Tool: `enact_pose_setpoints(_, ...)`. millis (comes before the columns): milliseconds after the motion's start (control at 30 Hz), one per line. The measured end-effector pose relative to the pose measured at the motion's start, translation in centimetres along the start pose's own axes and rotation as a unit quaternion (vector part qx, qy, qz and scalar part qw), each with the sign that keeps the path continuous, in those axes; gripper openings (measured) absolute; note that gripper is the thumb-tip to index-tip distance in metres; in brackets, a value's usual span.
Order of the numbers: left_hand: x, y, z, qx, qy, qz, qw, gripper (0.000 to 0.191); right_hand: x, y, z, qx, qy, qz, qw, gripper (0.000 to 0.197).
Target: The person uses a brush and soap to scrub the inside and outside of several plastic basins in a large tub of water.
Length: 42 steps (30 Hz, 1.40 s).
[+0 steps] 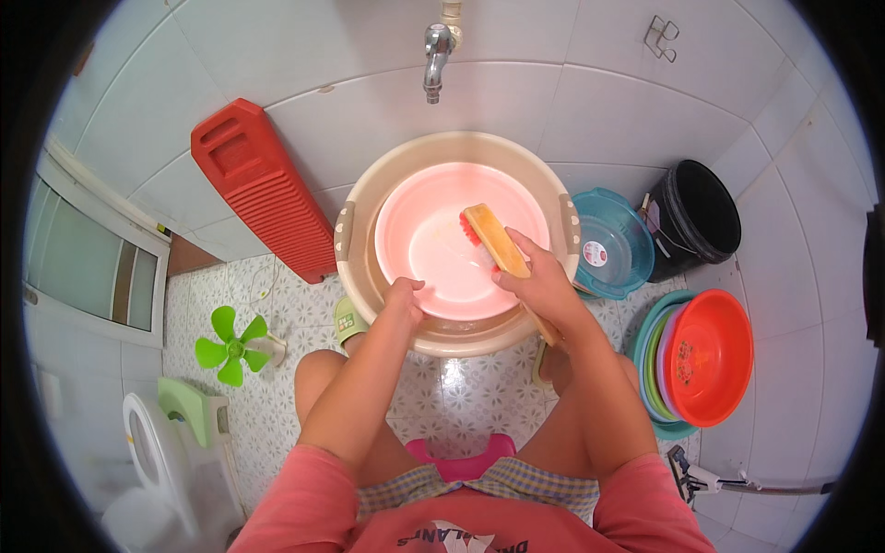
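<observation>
A pink plastic basin (442,242) lies inside a larger beige plastic tub (456,142) that stands on the floor between my feet. My left hand (408,298) grips the pink basin's near left rim, thumb on the inside. In my right hand (536,276) is a wooden scrub brush (496,238) with red bristles, held over the right part of the pink basin, bristles towards its inner surface. Whether the bristles touch the basin I cannot tell. Some water shows in the beige tub around the pink basin.
A red plastic washboard (266,193) leans on the wall at left, near a green-bladed fan (235,348). Above the tub is a metal tap (435,62). At right are a teal basket (615,249), a black bucket (702,214) and stacked basins (712,359). I sit on a pink stool (463,460).
</observation>
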<state>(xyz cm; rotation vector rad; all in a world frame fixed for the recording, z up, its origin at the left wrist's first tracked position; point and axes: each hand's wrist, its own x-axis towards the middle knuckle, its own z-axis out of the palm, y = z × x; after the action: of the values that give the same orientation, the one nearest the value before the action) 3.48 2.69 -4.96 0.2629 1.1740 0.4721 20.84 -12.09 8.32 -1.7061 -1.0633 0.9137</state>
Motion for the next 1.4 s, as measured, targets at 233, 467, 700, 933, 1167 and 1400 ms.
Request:
enact_pose_setpoints(233, 10.6, 0.9, -1.2, 0.127, 0.244, 0.106, 0.956, 0.031, 2.2, 0.8, 1.0, -0.002, 0.072, 0.074, 0.995, 0.058)
enact_pose_setpoints(467, 8.5, -1.2, 0.3, 0.354, 0.009, -0.067, 0.933, 0.046, 3.9, 2.6, 1.7, -0.107, 0.096, 0.034, 0.989, 0.053)
enact_pose_setpoints(700, 8.4, 2.0, -0.5, 0.494, 0.301, 0.232, 0.782, 0.059, 4.6, 1.9, 2.6, -0.125, 0.069, 0.045, 0.989, 0.047)
enact_pose_setpoints(933, 8.9, 1.9, -2.0, 0.335, 0.061, -0.024, 0.94, 0.049, 4.5, 1.6, 2.2, -0.146, 0.097, -0.003, 0.985, 0.045)
enact_pose_setpoints(1167, 6.8, 5.7, -4.2, 0.31, -0.063, -0.125, 0.941, 0.047, 2.5, -4.4, 2.2, 0.112, 0.032, 0.037, 0.992, 0.046)
enact_pose_setpoints(1400, 7.7, 1.8, -1.4, 0.468, 0.031, -0.032, 0.883, 0.042, 1.7, -4.9, 2.9, 0.148, 0.076, -0.129, 0.977, 0.047)
